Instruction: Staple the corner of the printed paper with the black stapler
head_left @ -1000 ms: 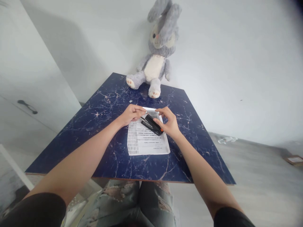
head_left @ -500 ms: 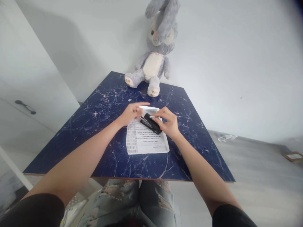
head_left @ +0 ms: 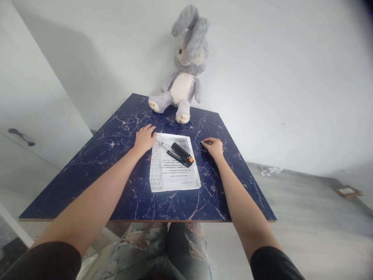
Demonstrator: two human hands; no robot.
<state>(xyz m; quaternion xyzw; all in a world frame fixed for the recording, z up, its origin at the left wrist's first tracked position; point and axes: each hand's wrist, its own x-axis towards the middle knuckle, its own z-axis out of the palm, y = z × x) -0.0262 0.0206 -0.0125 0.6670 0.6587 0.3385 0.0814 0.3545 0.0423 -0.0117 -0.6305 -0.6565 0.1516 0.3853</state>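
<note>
A black stapler (head_left: 182, 155) with an orange patch lies opened on a stack of printed paper (head_left: 170, 182), its metal rod sticking out toward the upper left. My left hand (head_left: 145, 139) rests on the table, fingers spread, with the thumb at the paper's top left corner. To the right of the sheets, my right hand (head_left: 214, 146) is closed in a pinch near the tabletop. A small pale piece (head_left: 202, 142) shows at its fingertips, too small to name.
A grey plush rabbit (head_left: 182, 89) sits at the back of the dark blue marbled table (head_left: 125, 202), against the wall. A clear plastic item (head_left: 271, 171) and a brown box (head_left: 348, 191) lie on the floor to the right.
Both hands have moved away from the stapler, the left to the paper's left corner, the right out to the table's right side. The stapler now lies unheld on the paper.
</note>
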